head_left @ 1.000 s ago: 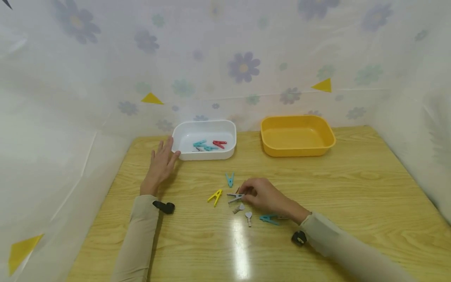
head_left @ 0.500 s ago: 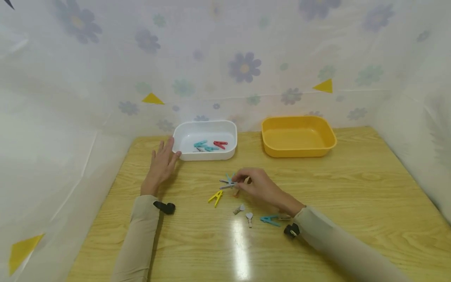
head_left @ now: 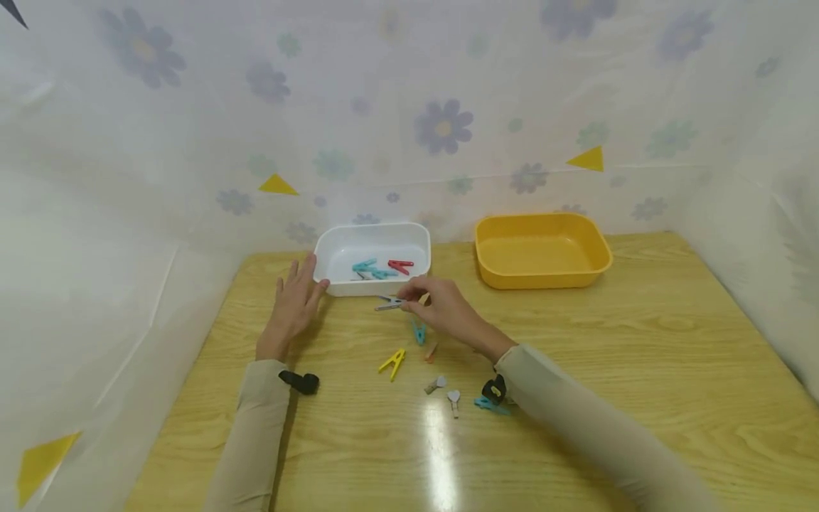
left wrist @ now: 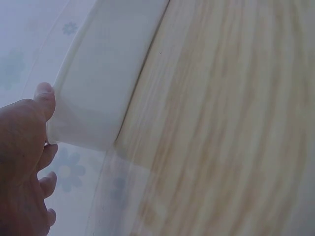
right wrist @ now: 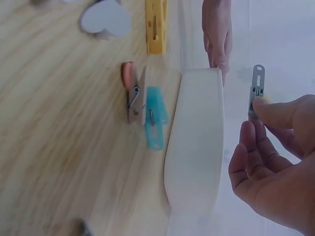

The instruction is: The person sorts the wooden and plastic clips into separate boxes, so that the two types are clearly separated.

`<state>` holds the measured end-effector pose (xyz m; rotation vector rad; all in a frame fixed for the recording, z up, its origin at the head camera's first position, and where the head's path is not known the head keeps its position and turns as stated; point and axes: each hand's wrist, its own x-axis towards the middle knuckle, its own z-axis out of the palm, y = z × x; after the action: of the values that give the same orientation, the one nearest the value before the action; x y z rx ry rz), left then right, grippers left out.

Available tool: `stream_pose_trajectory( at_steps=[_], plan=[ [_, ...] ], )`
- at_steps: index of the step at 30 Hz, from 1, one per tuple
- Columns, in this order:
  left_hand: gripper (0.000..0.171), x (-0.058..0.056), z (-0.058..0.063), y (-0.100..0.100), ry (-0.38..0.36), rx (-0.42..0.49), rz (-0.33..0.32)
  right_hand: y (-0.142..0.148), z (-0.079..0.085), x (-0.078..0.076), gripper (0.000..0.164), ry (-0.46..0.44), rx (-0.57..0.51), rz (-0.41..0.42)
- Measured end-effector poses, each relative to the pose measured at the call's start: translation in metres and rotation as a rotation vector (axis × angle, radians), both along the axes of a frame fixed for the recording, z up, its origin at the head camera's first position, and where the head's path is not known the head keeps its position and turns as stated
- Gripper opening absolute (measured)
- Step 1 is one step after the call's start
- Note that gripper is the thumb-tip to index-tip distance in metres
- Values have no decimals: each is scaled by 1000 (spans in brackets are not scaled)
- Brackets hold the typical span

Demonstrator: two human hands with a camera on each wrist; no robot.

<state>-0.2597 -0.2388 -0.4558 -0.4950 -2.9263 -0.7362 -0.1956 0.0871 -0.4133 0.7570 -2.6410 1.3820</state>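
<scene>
My right hand point(head_left: 438, 309) pinches a grey clothespin point(head_left: 390, 303) between thumb and fingers, in front of the white tub point(head_left: 374, 288). In the right wrist view the grey clothespin point(right wrist: 257, 88) stands up from the fingertips. My left hand point(head_left: 293, 306) rests at the tub's left front corner, thumb at the front rim and the other fingers extended along the left end. Inside the tub lie blue clothespins point(head_left: 365, 265) and a red one point(head_left: 400, 266). Under the right hand on the table are a blue clothespin point(head_left: 419, 333) and a wooden one with an orange end point(head_left: 431, 352).
A yellow clothespin point(head_left: 392, 364), two clothespins with white hearts point(head_left: 453, 398) and another blue clothespin point(head_left: 489, 405), partly behind the right wrist camera, lie on the wooden table point(head_left: 307, 455). A yellow tub point(head_left: 544, 281) stands at the back right, before a flowered curtain.
My right hand has carried the grey clothespin up and left, away from the loose clothespins to the white tub's front. My left hand has stayed at the tub's corner.
</scene>
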Motion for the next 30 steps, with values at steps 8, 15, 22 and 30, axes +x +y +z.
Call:
stream_pose_trajectory(
  at_steps=[8,15,22,30],
  plan=[
    [70,-2,-1,0,11,-4,9,-20,3,-23,10,40,-52,-15],
    [70,-1,-2,0,30,9,7,-41,4,-47,11,38,-33,-25],
    [70,0,0,0,31,2,15,-60,5,-68,10,7,-36,-46],
    [71,2,-5,-5,17,-13,30,-80,-3,-84,8,-53,-65,-54]
  ],
)
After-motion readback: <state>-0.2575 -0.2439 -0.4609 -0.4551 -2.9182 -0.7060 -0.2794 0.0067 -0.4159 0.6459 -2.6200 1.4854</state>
